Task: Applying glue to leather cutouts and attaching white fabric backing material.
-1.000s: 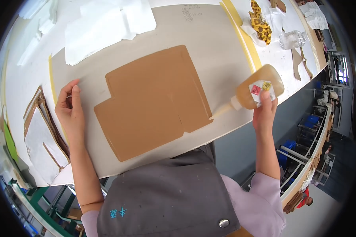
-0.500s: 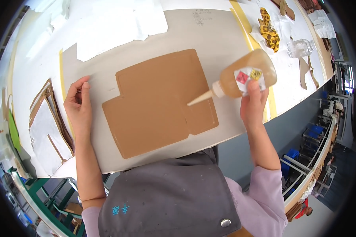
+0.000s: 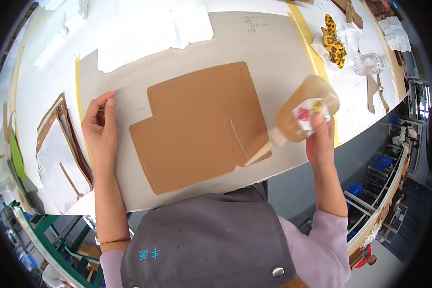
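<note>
A squeeze glue bottle (image 3: 293,108) of amber liquid lies tilted in my right hand (image 3: 320,137), fingers closed round it and thumb over its label. Its long pale nozzle points down and left, with the tip at the lower right edge of a brown, flat cut panel (image 3: 192,139). A thin, glossy line of glue (image 3: 238,137) runs down the panel's right part, ending near the nozzle tip. Left of the panel, my left hand (image 3: 100,117) rests empty at the grey board, fingers loosely curled, with thumb and forefinger slightly apart.
Under the panel lies a grey board (image 3: 216,45) edged with yellow tape. White paper (image 3: 153,33) covers its far left. A stack of cut pieces (image 3: 65,156) stands beyond my left forearm. At the far right are a spotted yellow cloth (image 3: 333,43) and a clear jar (image 3: 368,64).
My right hand has drawn the bottle toward me and right, taking the nozzle tip down the panel. A shiny glue line now shows behind it. The left hand keeps its pose.
</note>
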{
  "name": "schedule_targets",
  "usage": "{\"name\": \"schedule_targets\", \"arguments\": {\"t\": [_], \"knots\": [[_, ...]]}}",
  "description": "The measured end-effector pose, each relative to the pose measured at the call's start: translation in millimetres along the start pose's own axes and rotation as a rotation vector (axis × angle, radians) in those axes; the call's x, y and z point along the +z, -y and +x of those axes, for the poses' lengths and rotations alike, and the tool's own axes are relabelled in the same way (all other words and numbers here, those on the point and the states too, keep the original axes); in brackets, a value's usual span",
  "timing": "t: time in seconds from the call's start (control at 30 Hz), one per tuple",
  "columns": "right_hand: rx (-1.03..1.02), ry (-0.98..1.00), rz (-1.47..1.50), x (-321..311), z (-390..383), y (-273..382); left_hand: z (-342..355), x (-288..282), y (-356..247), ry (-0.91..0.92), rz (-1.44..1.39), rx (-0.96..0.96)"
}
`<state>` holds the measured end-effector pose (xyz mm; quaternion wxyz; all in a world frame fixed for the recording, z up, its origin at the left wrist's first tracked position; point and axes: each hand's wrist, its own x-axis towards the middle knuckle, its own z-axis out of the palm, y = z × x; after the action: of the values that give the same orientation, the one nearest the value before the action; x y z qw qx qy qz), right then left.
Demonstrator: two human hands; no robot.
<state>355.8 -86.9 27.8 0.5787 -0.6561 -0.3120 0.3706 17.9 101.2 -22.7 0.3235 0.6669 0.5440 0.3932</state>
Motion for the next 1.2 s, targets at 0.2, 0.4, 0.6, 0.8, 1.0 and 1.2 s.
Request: {"name": "schedule_targets", "arguments": {"t": [0.2,0.4,0.6,0.8,1.0,1.2], "knots": [[-0.021,-0.213,0.183,15,-9,-9,0,1,0,0.027,-0.008,-0.024],[-0.051,-0.068,0.053,22,-4,-20,0,-1,0,0.03,-0.016,0.014],[-0.047,-0.01,-0.023,23,2,-9,-1,-3,-2,0.037,0.022,-0.029],[0.095,0.016,-0.067,-5,-37,-14,-2,-4,-5,0.002,-0.06,-0.028],[-0.042,-0.274,0.162,8,-100,-49,-5,-8,-6,-0.02,-0.097,-0.036],[-0.073,-0.165,0.14,29,-138,-80,-6,-3,-4,-0.036,-0.163,-0.029]]}}
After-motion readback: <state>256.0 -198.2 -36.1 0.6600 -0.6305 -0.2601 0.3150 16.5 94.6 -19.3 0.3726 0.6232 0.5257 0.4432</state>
